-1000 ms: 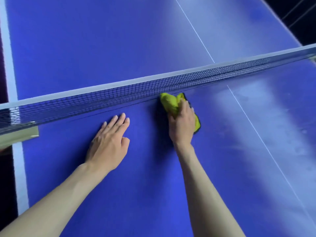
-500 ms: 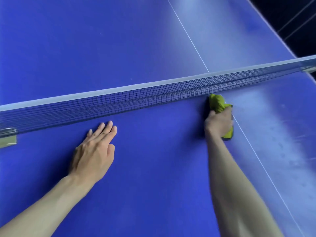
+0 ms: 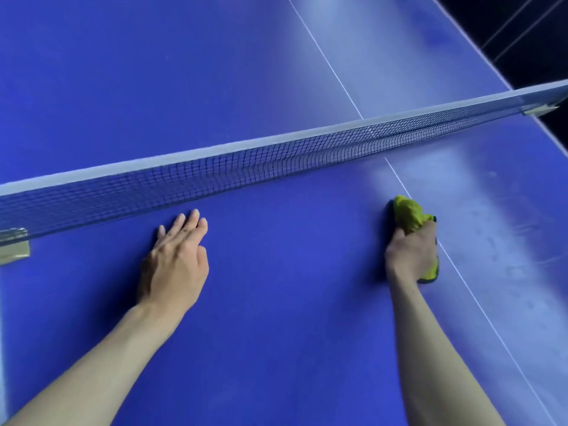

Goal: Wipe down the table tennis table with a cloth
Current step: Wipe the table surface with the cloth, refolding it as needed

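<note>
- While my right hand point(image 3: 410, 252) grips the bunched yellow-green cloth point(image 3: 408, 212) against the blue table point(image 3: 292, 318), its fingers curl round the fabric.
- Flat on the surface, my left hand point(image 3: 176, 262) rests palm down, fingers straight and close together.
- Cloth lies beside the white centre line point(image 3: 479, 305), near the net point(image 3: 246, 167).
- Net clamp point(image 3: 13, 245) sits at far left.

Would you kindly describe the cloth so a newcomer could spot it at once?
On the blue table, look just this side of the net, beside the white centre line. The cloth is bunched under the right hand, the only yellow-green thing here.
</note>
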A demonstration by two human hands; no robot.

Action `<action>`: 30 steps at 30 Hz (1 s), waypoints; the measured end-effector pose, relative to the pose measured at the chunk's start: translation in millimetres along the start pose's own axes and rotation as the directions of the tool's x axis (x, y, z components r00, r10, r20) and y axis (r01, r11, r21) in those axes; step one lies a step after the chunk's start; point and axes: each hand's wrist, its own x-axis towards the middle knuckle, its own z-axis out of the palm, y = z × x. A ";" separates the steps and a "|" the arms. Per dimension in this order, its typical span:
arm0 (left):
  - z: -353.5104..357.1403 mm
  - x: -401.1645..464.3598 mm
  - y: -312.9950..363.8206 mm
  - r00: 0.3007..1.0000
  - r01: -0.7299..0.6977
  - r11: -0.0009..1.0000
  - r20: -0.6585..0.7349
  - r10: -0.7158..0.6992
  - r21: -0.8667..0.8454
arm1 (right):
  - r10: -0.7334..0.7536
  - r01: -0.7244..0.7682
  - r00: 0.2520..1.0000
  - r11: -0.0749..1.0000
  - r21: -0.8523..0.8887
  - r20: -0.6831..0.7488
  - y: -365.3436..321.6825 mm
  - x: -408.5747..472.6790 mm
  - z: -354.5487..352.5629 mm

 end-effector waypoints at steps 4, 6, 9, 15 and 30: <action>-11.1 6.8 3.7 0.992 0.076 0.994 0.107 -0.068 -0.073 | -0.403 0.400 0.911 0.915 0.055 0.086 -59.7 -117.0 30.8; -27.5 8.5 6.2 0.979 0.114 0.989 0.178 -0.097 -0.092 | -0.669 0.654 0.717 0.743 0.142 0.195 -63.7 -163.2 30.7; -47.7 -3.3 7.6 0.984 0.052 0.999 0.170 -0.050 -0.008 | -0.778 0.764 0.571 0.620 0.177 0.260 -45.3 -133.4 10.1; -43.9 -64.0 21.8 0.977 -0.161 0.976 0.160 0.137 0.147 | -0.064 0.069 0.991 0.997 -0.036 0.121 58.7 -9.6 -45.2; 31.3 -185.8 115.1 0.888 -0.416 0.896 0.283 0.362 0.158 | -0.381 0.388 0.900 0.921 0.010 0.213 115.5 -10.8 -70.1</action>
